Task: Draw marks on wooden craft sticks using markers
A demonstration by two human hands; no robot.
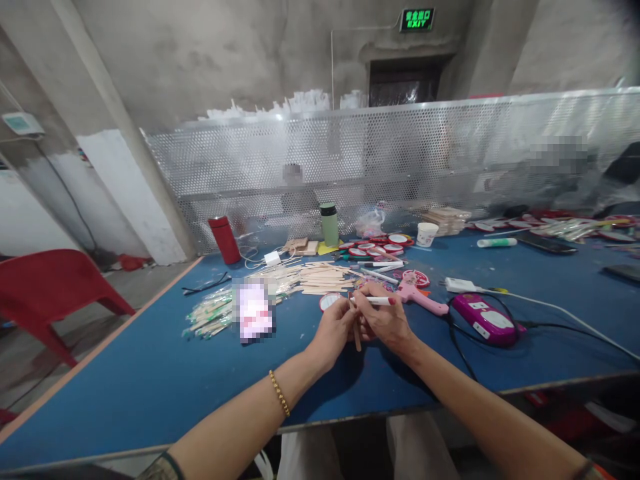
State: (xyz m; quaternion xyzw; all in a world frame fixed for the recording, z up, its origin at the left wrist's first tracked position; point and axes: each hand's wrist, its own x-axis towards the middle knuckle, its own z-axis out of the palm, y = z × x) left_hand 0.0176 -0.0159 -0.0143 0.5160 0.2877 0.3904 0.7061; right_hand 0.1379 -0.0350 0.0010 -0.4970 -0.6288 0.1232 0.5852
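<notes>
My left hand (333,331) is closed around a flat wooden craft stick (357,339), whose lower end points toward me. Close against it, my right hand (389,325) grips a white marker (373,301) with a red end, lying across the top of the stick. The fingertips of both hands meet, so the contact between marker and stick is partly hidden. Just beyond my left hand lies a round white disc with a red rim (330,302). A pile of loose craft sticks (325,277) spreads behind it. To the right of my right hand is a pink glue gun (425,302).
On the left lie a lit phone (254,310) and bagged sticks (213,313). A purple power strip (483,320) with cables sits at right. Behind stand a red bottle (225,240), a green bottle (329,225), a paper cup (427,235) and a perforated metal screen (390,153).
</notes>
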